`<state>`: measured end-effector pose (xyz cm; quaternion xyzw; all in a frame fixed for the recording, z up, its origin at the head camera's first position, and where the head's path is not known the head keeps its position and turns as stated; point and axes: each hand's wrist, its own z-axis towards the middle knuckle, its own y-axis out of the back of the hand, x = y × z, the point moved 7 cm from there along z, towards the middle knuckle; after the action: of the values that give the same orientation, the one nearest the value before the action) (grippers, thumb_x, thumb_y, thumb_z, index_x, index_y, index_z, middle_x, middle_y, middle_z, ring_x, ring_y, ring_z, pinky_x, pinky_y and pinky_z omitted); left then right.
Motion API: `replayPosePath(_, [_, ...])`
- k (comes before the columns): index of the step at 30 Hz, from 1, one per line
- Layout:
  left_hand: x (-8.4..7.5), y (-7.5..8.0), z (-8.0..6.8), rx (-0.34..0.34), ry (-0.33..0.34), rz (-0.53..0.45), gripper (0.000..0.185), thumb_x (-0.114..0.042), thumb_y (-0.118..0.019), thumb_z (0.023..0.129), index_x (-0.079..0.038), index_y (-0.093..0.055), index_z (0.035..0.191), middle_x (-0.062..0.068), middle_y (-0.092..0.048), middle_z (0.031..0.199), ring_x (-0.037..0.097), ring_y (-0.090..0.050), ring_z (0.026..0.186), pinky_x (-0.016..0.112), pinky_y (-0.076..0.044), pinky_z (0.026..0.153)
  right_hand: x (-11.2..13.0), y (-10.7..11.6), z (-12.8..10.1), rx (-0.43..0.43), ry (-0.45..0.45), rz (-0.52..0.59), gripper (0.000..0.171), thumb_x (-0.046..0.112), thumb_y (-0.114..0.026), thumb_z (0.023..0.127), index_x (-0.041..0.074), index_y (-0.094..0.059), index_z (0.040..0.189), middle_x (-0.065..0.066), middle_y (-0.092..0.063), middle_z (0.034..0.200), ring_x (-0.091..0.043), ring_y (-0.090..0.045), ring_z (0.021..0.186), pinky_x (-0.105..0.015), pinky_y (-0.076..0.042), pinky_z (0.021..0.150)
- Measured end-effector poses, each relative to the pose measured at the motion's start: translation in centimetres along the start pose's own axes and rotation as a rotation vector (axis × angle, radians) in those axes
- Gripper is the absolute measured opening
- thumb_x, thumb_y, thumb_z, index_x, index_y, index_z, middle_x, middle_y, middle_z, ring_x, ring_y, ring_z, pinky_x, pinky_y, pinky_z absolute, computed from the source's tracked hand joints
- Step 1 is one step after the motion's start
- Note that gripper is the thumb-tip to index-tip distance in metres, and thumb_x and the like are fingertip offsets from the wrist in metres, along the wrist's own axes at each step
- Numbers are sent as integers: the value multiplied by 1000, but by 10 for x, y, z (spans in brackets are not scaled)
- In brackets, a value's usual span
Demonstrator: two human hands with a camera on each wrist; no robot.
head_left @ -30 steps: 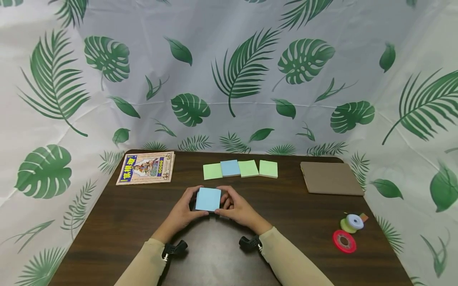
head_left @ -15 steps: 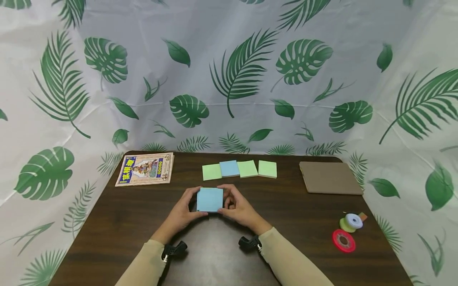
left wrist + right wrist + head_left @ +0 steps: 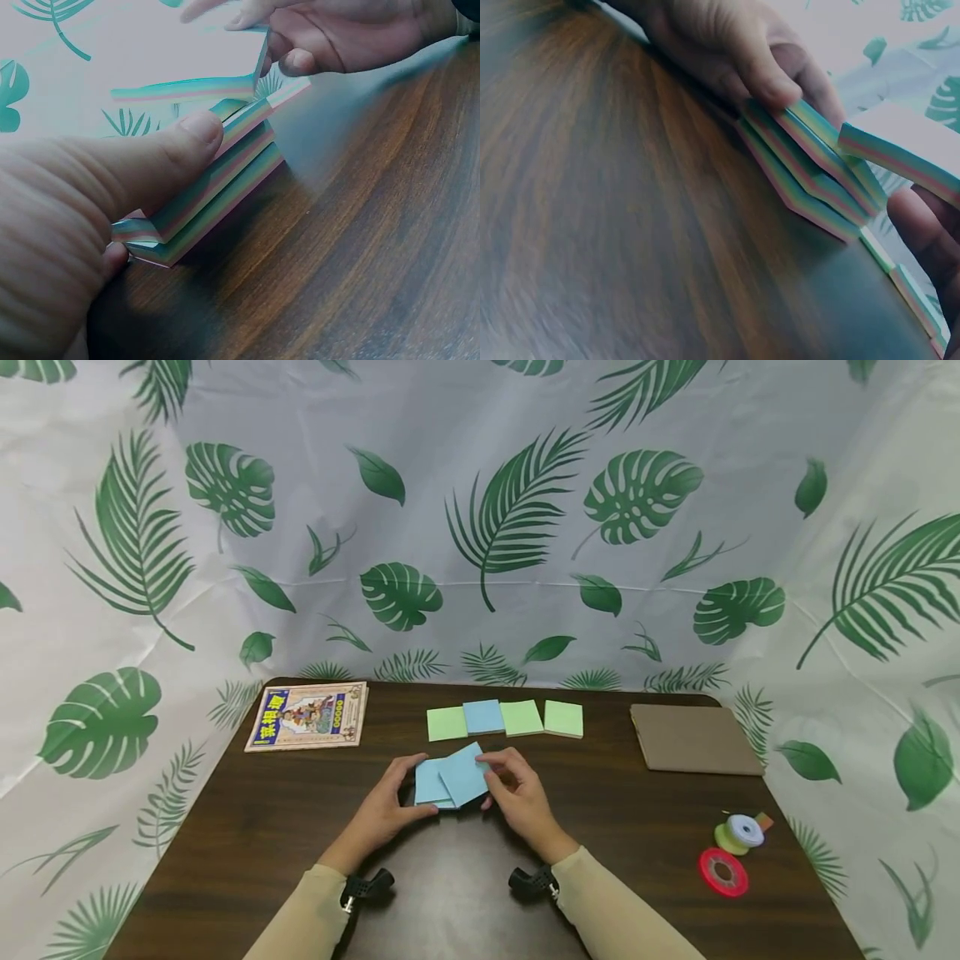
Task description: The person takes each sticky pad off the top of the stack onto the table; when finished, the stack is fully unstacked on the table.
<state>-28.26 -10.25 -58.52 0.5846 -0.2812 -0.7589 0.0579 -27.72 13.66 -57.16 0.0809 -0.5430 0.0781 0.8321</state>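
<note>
The dark brown wooden table (image 3: pixel 637 827) carries a square block of blue-topped sticky notes (image 3: pixel 429 783) near its middle, in front of a row of four green and blue note pads (image 3: pixel 504 718). The left hand (image 3: pixel 386 802) grasps the block, thumb (image 3: pixel 191 139) curled onto its edge. The right hand (image 3: pixel 521 793) pinches a thinner blue-topped slab of notes (image 3: pixel 465 772), lifted and twisted askew above the block.

Sticky-note pads laid out beyond the hands: 4 (three green (image 3: pixel 446 723), one blue (image 3: pixel 483 717)). Pad portions in hand: 2 (image 3: pixel 462 773). Tape rolls: 2 (image 3: pixel 723 872). Booklet: 1 (image 3: pixel 308 716). Brown board: 1 (image 3: pixel 693 739).
</note>
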Motion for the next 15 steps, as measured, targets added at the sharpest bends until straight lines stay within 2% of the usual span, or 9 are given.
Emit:
replayPosePath(4, [1, -1, -1, 7, 17, 8, 93, -23, -96, 85, -9, -46, 163, 13, -52, 157, 34, -57, 144, 57, -46, 120, 1, 10, -2, -44, 32, -31, 23, 1, -63, 109, 4, -75, 128, -22, -59, 118, -18, -66, 82, -42, -65, 61])
replayPosePath(8, [2, -1, -2, 18, 29, 16, 94, -25, -95, 86, -11, -45, 164, 12, -51, 158, 35, -57, 144, 56, -46, 120, 2, 24, -4, -132, 31, -39, 25, 2, -63, 109, 0, -74, 131, -23, -58, 116, -17, -64, 78, -41, -65, 61])
replayPosePath(12, [2, -1, -1, 13, 16, 16, 94, -25, -95, 87, -9, -45, 164, 12, -51, 157, 36, -57, 144, 57, -46, 120, 1, 34, -5, -227, 3, -56, 27, 7, -64, 110, 3, -73, 135, -20, -57, 116, -17, -64, 78, -40, -66, 64])
replayPosePath(15, [2, -1, 0, 7, 6, 19, 93, -26, -95, 86, -9, -45, 164, 12, -52, 157, 35, -57, 143, 57, -47, 120, -3, 36, -5, -266, -34, -60, 29, 7, -65, 109, 4, -72, 138, -21, -54, 116, -15, -65, 82, -41, -66, 67])
